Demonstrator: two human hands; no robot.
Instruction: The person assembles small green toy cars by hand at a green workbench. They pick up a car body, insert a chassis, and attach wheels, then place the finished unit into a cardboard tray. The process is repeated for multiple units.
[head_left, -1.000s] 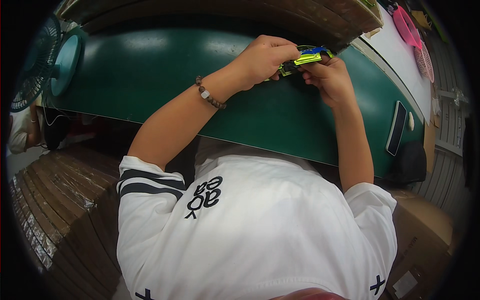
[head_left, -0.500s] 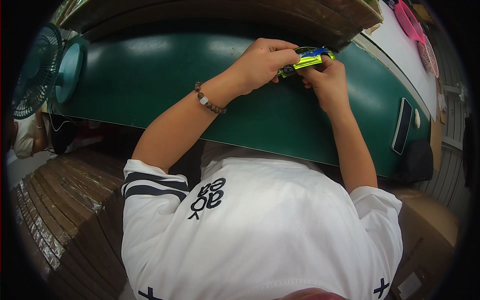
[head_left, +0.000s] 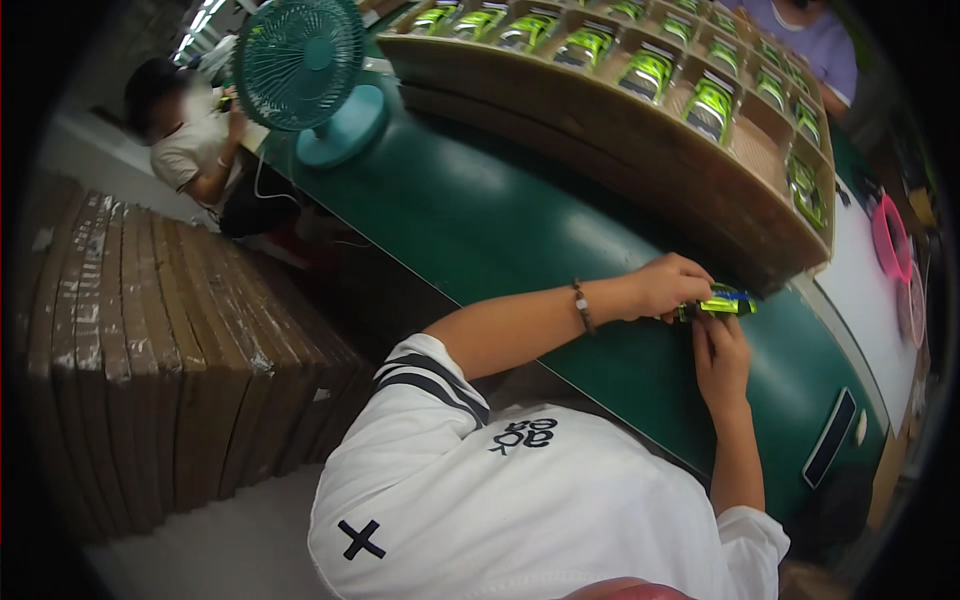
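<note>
Both hands grip a small lime-green and blue toy car (head_left: 730,300) over the green tabletop (head_left: 500,230). Its far-left end is covered by my left hand (head_left: 672,287), whose fingers curl over it from above. From below, my right hand (head_left: 722,350) has its fingers closed on the car's near side. Just beyond the hands stands a divided cardboard tray (head_left: 590,105), with similar green toy cars (head_left: 645,72) lying in its compartments.
A teal fan (head_left: 300,65) stands at the table's far left. A dark-screened phone (head_left: 830,438) lies at right, near a pink basket (head_left: 890,240). Stacked cardboard (head_left: 190,380) fills the left floor. One person (head_left: 190,150) sits far left, another (head_left: 800,40) beyond the tray.
The view has swung left and up, so the tray's compartments, the whole fan and two people now show. Both hands still hold the toy car.
</note>
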